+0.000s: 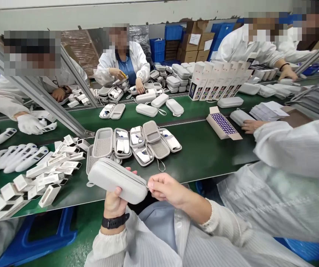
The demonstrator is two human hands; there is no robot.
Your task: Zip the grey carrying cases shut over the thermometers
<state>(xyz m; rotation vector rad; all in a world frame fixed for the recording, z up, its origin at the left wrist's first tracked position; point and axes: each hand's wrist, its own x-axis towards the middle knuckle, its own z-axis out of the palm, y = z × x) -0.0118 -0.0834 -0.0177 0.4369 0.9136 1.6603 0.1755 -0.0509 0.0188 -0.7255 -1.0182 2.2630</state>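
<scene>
My left hand [117, 198] grips a light grey zippered case [117, 180] from below, thumb on its near side and fingertips showing behind it. The case is closed and held at a tilt over the table's front edge. At its right end my right hand [163, 188] pinches the zipper pull, which the fingers mostly hide. Just beyond lie several open grey cases [103, 142] with mesh lids, holding white devices and small white boxes.
Small white boxes [51, 178] and white handheld devices [23, 157] are heaped at left. A carton of purple-topped items [223, 125] stands right. Closed cases [147, 110] lie on the green belt. A co-worker's sleeve [293, 148] reaches in from the right. A metal post [45, 98] slants at left.
</scene>
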